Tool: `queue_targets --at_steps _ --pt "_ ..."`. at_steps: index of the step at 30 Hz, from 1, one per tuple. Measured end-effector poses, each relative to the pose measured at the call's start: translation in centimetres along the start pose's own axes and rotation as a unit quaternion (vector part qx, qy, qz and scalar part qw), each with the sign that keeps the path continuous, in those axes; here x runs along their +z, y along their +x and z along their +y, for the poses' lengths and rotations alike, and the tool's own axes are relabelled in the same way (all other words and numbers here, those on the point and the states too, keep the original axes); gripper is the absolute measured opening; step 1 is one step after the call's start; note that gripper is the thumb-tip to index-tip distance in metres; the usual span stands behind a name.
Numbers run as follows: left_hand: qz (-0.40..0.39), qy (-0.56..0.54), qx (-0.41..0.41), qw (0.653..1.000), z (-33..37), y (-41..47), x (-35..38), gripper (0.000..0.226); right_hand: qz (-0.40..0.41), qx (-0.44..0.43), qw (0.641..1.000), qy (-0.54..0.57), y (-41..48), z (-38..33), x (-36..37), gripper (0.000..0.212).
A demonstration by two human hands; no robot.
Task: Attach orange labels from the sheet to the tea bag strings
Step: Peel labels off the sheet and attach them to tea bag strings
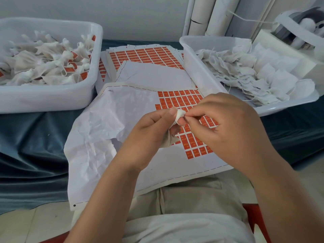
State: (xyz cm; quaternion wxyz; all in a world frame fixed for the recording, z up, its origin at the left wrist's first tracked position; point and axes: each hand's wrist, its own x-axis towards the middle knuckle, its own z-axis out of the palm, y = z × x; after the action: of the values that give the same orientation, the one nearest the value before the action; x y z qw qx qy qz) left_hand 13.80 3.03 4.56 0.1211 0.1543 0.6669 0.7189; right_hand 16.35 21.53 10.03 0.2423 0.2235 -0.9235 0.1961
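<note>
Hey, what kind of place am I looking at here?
Probably a small tea-bag packing workbench: labelled tea bags in the left tub, plain bags in the right tub, and sheets of orange labels between them.

No word or number can be read anywhere. The orange labels (182, 100) on the near sheet (166, 169) at the centre each bear small pale marks, too small and blurred to make out. The labels on the far sheet (145, 56) at 12 o'clock, and those among the bags (35, 64) in the bin (52, 99) at 10 o'clock, show no legible print. The near sheet's edge carries a dashed line (201, 173) and, at 7 o'clock, a black dot (74, 205).
</note>
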Motion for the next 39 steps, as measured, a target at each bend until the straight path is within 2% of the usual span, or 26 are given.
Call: queue_targets --at_steps 3,7,9,11,15,18,24,29,35,39 --pt "0.023 0.044 0.01 0.999 -0.1 0.0 0.3 0.044 -0.022 0.051 0.998 0.019 0.1 -0.3 0.0 0.016" --pt "0.065 0.087 0.017 0.994 -0.1 0.0 1.0 0.046 -0.115 0.167 0.97 0.131 0.2 0.2 -0.7 0.013" --pt "0.096 0.087 0.02 0.991 0.0 0.1 0.9 0.048 -0.161 0.19 0.952 0.178 0.3 0.8 -1.1 0.012" --pt "0.108 0.083 0.012 0.991 0.1 0.1 0.7 0.048 -0.174 0.198 0.944 0.198 0.3 1.2 -1.4 0.012" --pt "0.112 0.082 0.005 0.99 0.3 0.0 0.6 0.047 -0.136 0.19 0.956 0.178 0.1 0.8 -0.7 0.011" --pt "0.103 0.095 0.024 0.99 0.2 0.0 0.8 0.045 -0.097 0.168 0.972 0.131 0.0 0.2 0.1 0.026" --pt "0.101 0.088 0.033 0.99 0.3 -0.1 0.8 0.045 -0.067 0.149 0.972 0.168 0.0 -0.2 0.8 0.013" --pt "0.105 0.091 0.014 0.99 0.4 -0.1 0.4 0.041 -0.079 0.169 0.956 0.225 -0.2 -0.2 1.0 0.014" --pt "0.082 0.121 0.05 0.988 0.5 -0.1 0.5 0.044 -0.028 0.134 0.985 0.109 -0.3 -0.6 1.6 0.014" --pt "0.09 0.163 0.071 0.98 0.3 0.1 0.6 0.043 -0.028 0.145 0.986 0.076 -0.3 -0.6 1.5 0.012"
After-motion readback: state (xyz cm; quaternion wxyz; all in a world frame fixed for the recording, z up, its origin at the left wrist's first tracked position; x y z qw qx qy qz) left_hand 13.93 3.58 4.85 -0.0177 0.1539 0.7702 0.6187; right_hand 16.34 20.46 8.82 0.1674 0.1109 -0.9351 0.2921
